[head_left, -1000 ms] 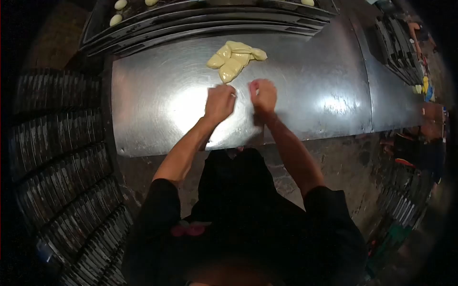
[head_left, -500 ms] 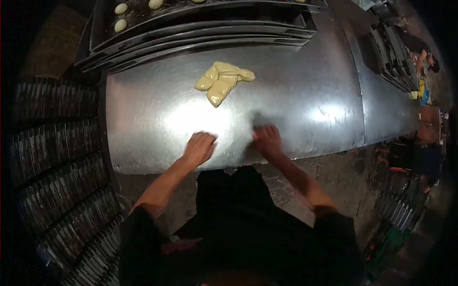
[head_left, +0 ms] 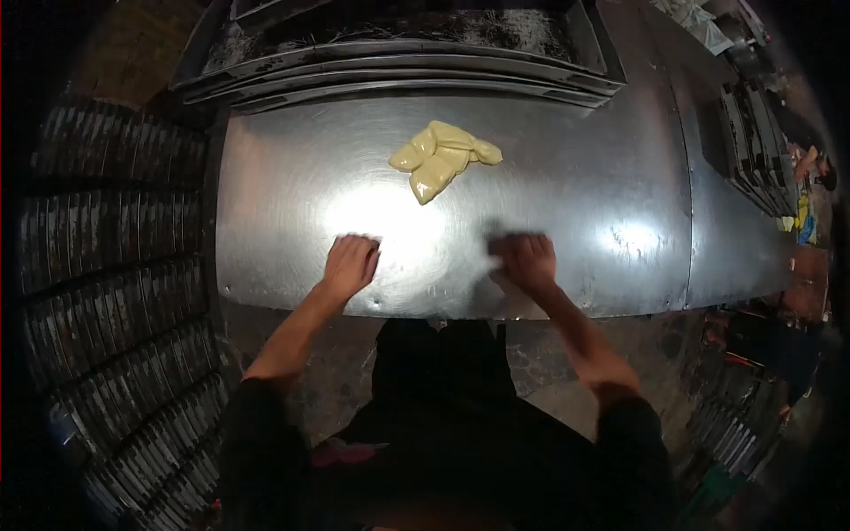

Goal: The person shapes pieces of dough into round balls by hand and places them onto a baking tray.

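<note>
On the metal table [head_left: 292, 150] lies a lump of glossy, pale yellow dough [head_left: 445, 157], folded in several flaps. My left hand [head_left: 351, 264] rests low over the table's near side, left of the bright reflection, with its fingers curled under. To the right, my right hand [head_left: 529, 262] is also curled, a dark shadow beside its thumb. Both hands are apart from the dough lump. Whatever may be beneath the palms and fingers is hidden.
Stacked dark baking trays [head_left: 425, 66] line the table's far side. More trays [head_left: 748, 146] lean together at the far right. Racks packed with dark tins or trays [head_left: 119, 239] fill the left. Another person [head_left: 806, 166] is partly visible at the right edge.
My hands have moved farther apart. The tray with pale dough balls is out of view, and a bare tray inside now shows there. The whole view has shifted slightly.
</note>
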Action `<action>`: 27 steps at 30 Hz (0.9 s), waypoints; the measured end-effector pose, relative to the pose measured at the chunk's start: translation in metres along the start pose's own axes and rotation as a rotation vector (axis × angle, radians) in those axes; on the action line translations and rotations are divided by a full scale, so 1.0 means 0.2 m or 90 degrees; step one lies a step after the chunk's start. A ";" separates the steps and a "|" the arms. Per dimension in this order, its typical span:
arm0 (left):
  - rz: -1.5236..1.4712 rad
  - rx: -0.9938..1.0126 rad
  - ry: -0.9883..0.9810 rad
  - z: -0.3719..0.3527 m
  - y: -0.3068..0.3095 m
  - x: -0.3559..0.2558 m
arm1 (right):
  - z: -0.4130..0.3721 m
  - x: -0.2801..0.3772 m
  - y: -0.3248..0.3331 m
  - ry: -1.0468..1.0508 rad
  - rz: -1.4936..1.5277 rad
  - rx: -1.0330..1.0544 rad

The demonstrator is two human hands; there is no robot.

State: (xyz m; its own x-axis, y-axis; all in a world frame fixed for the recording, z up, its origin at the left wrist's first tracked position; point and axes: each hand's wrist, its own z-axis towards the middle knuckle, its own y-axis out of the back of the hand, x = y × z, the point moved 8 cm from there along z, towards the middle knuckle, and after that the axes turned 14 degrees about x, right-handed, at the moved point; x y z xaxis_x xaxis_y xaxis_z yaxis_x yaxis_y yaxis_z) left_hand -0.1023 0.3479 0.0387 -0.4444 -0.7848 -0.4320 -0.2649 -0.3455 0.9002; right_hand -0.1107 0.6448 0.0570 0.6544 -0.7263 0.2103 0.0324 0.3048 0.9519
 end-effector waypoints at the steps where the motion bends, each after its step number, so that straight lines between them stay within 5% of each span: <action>1: -0.025 -0.053 0.042 0.14 0.01 0.00 | 0.09 -0.08 -0.03 -0.112 0.061 -0.034; 3: -0.085 -0.143 0.098 0.38 0.03 -0.10 | 0.40 -0.10 0.00 -0.260 0.150 -0.079; 5: -0.128 0.003 0.114 0.39 -0.12 -0.23 | 0.36 0.06 -0.09 -0.147 -0.044 -0.014; 7: -0.111 0.062 -0.047 0.14 -0.13 -0.33 | 0.08 0.07 -0.16 -0.106 0.066 0.053; 9: -0.057 -0.021 -0.138 -0.12 -0.09 -0.17 | -0.04 0.03 -0.05 -0.036 0.137 0.180; 10: -0.041 -0.027 -0.054 -0.10 -0.03 -0.04 | 0.02 -0.03 -0.05 -0.022 0.128 0.167; 12: -0.021 -0.112 0.053 0.07 0.05 0.11 | 0.08 -0.27 -0.09 -0.301 -0.005 0.132; 13: -0.054 -0.153 0.064 0.22 0.10 0.06 | 0.20 -0.25 -0.11 -0.291 -0.003 0.130; 15: -0.178 -0.174 0.137 0.41 0.03 -0.04 | 0.41 -0.18 -0.04 -0.337 0.147 -0.160; 16: -0.177 0.042 0.214 0.43 -0.17 -0.08 | 0.35 -0.08 -0.10 -0.276 0.107 -0.172; 17: -0.095 0.083 0.077 0.36 -0.18 -0.23 | 0.30 0.10 -0.12 -0.063 -0.132 -0.027; 18: -0.107 -0.012 -0.052 0.20 -0.11 -0.31 | 0.16 0.04 -0.24 -0.152 -0.029 0.148; 19: -0.105 -0.074 -0.096 0.06 -0.08 -0.28 | 0.03 0.17 -0.01 0.047 -0.027 -0.072; 20: -0.047 0.220 0.076 0.05 -0.23 -0.07 | -0.06 0.09 0.04 0.052 -0.026 -0.072; 22: -0.084 0.036 0.140 0.07 0.05 0.09 | -0.14 -0.23 -0.03 -0.119 -0.021 0.110; 25: -0.141 -0.263 0.126 0.32 0.13 0.09 | 0.22 -0.34 -0.04 -0.356 0.108 -0.148; 27: -0.168 -0.167 0.105 0.40 0.00 -0.11 | 0.28 -0.13 -0.09 -0.222 0.218 -0.179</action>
State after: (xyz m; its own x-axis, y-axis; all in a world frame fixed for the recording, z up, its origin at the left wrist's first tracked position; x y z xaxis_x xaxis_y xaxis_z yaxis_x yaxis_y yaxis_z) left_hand -0.1611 0.4057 0.0438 -0.2420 -0.7164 -0.6543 -0.1149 -0.6485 0.7525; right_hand -0.1715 0.6240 0.0462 0.3764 -0.7035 0.6029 0.0933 0.6762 0.7308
